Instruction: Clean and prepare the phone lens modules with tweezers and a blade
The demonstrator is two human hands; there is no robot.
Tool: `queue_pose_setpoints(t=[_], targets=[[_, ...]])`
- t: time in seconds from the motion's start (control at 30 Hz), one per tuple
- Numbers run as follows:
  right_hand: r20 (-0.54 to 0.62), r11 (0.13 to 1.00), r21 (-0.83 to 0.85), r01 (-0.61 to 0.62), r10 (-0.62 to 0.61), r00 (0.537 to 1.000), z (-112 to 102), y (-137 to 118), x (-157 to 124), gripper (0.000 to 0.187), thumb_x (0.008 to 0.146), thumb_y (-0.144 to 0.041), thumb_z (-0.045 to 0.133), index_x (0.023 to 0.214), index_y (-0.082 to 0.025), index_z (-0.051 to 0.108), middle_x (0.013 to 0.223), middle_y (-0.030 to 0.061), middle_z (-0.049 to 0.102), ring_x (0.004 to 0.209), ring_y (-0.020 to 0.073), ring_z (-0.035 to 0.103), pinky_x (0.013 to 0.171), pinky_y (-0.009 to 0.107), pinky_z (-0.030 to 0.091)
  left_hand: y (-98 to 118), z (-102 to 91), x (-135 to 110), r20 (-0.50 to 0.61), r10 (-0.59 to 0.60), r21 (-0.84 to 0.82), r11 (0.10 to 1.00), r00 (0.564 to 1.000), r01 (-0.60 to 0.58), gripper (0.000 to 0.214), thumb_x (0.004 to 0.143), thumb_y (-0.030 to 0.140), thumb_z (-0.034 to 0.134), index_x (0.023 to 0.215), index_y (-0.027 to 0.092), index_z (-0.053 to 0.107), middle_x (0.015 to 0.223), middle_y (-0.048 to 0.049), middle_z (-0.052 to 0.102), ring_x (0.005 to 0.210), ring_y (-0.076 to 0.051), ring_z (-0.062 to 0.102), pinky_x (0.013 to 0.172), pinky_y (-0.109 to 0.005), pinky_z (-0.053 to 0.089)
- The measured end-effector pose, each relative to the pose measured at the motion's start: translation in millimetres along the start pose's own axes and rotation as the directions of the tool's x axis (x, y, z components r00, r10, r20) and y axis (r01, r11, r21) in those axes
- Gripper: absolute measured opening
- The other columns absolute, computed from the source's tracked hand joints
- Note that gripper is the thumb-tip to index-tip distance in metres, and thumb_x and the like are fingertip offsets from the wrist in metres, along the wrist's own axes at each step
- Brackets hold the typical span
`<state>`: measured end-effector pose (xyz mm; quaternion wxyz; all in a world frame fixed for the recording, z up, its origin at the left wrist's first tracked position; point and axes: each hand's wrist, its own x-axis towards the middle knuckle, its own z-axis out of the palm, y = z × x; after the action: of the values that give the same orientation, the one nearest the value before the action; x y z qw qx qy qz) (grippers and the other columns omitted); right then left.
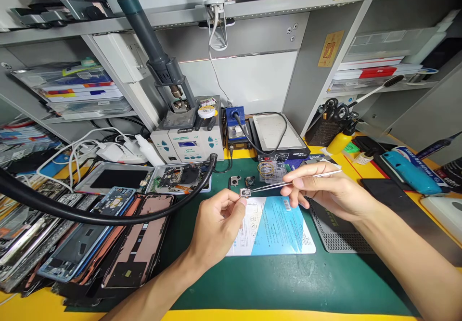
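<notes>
The left hand (216, 224) pinches a small square part (245, 193) between thumb and fingertips, its grip narrow, just above the top left corner of the blue card (274, 224). The right hand (325, 191), above the card's top right corner, has its grip closed on a pair of tweezers (288, 182) whose tips touch the part. The hold looks slight. A hard push from the tweezers could flick the part free, and it might drop to the worktop (288, 282) left of the card, among the phone frames (108, 234). The sharp tips could also slip and scratch the part or prick the thumb.
</notes>
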<state>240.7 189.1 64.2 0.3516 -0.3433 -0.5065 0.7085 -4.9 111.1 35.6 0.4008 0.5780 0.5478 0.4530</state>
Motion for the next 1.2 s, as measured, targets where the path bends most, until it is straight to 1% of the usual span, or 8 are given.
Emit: queue_pose_setpoints(t=[0.53, 0.93, 1.2], targets=[[-0.020, 1.000, 0.026, -0.016, 0.017, 1.000, 1.0, -1.2, -0.7, 0.016, 0.076, -0.027, 0.086, 0.089, -0.018, 0.085, 0.083, 0.0129, 0.082, 0.059, 0.0222, 0.075, 0.045, 0.025, 0.046, -0.8, 0.0, 0.4, 0.006, 0.002, 0.008, 1.000, 1.000, -0.002, 0.028, 0.095, 0.036, 0.060, 0.073, 0.019, 0.061, 0.055, 0.0031, 0.057, 0.052, -0.013, 0.055, 0.051, -0.026, 0.037], [-0.026, 0.999, 0.039, -0.021, 0.022, 0.999, 1.8, -2.1, -0.1, 0.017, 0.078, -0.028, 0.086, 0.091, -0.017, 0.085, 0.083, 0.0129, 0.082, 0.059, 0.0217, 0.075, 0.045, 0.025, 0.048, 0.1, 0.7, -1.0, 0.009, -0.005, 0.009, 1.000, 1.000, 0.005, 0.028, 0.095, 0.036, 0.060, 0.073, 0.019, 0.061, 0.056, 0.0027, 0.058, 0.053, -0.014, 0.056, 0.052, -0.026, 0.038], [-0.041, 0.999, 0.044, -0.022, 0.024, 0.999, 4.0, -2.9, 0.3, 0.019, 0.078, -0.030, 0.087, 0.090, -0.016, 0.085, 0.080, 0.0120, 0.082, 0.056, 0.0202, 0.074, 0.044, 0.023, 0.047, -2.4, -0.2, -0.5, 0.015, -0.007, 0.011, 1.000, 1.000, 0.006, 0.028, 0.096, 0.036, 0.061, 0.074, 0.018, 0.061, 0.057, 0.0026, 0.058, 0.054, -0.014, 0.056, 0.052, -0.026, 0.038]])
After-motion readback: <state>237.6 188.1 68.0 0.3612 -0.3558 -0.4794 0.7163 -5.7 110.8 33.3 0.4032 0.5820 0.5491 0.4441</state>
